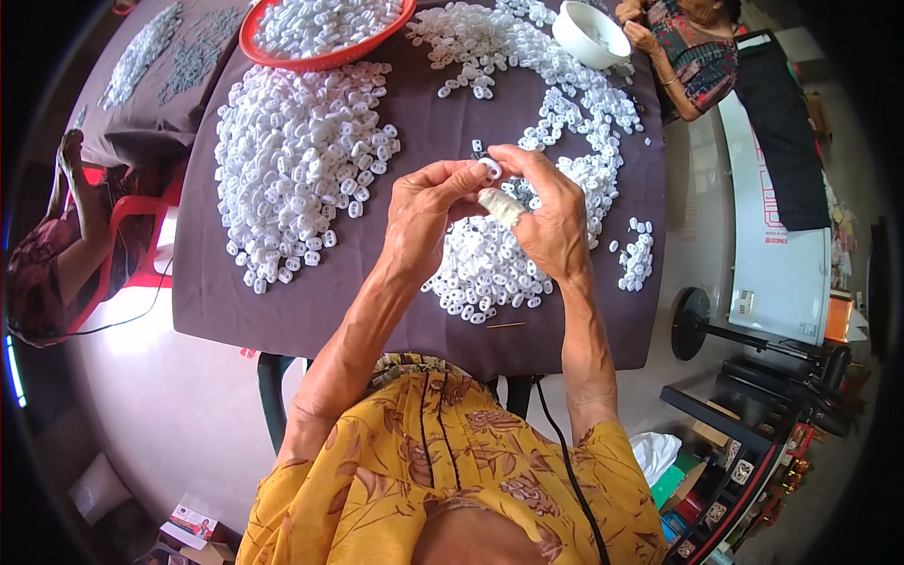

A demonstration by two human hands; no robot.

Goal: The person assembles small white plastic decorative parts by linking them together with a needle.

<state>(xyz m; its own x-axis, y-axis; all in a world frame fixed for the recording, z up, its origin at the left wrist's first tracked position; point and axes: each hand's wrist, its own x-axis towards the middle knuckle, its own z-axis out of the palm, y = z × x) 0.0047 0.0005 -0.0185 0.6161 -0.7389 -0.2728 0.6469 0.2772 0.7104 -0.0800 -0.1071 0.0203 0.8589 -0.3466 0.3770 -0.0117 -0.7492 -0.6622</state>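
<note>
Above the middle of the dark tablecloth, my left hand [417, 209] and my right hand [551, 212] meet, fingertips pinched together. Between them is a small white oval plastic piece with holes [492, 168], perhaps a cord lock. A tiny dark bit [478, 148] shows beside it; its kind is too small to make out. A pale wrap [502, 207] covers one digit of my right hand. Below my hands lies a heap of similar white pieces [485, 268]. To the left spreads a larger pile [292, 160] of them.
A red basin [325, 62] full of white pieces and a white bowl [593, 38] stand at the far side. A small cluster [637, 256] lies near the right edge, a thin stick [506, 325] nearer me. Other people [692, 56] sit at the far right and at left.
</note>
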